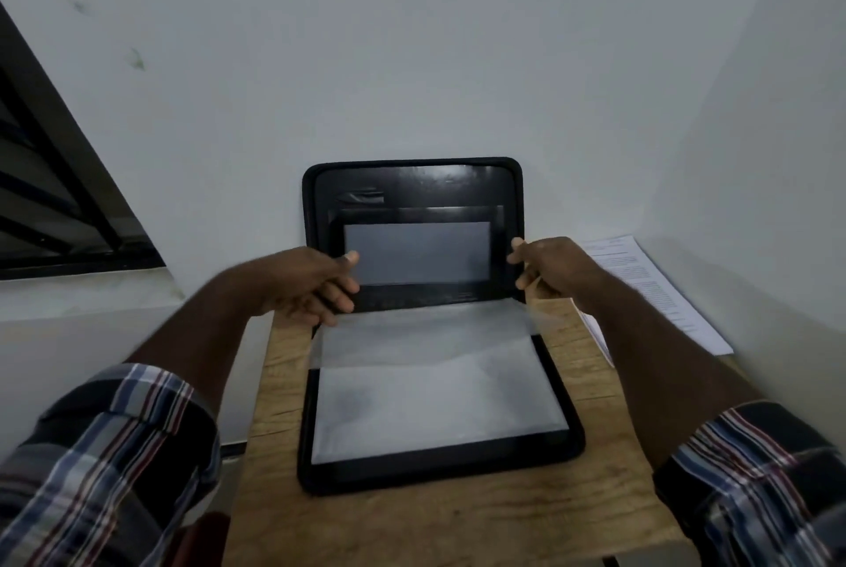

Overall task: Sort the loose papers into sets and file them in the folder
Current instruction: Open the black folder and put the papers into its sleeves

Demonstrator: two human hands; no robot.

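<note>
Left hand (311, 287) and right hand (547, 266) grip the open folder's (412, 186) upright lid at its sides; papers (659, 292) lie right of the right hand.

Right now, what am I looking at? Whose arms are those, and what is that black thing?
This picture comes from a camera worn on a person's head, looking forward and down, so you see that person's own arms in checked sleeves. There is no robot. The black thing is a folder, lying open on a small wooden table. Its upper half stands up against the white wall. The left hand grips the upright half's left edge and the right hand grips its right edge. Clear plastic sleeves lie on the flat half. Printed papers wait on the right, partly behind the right arm.
</note>
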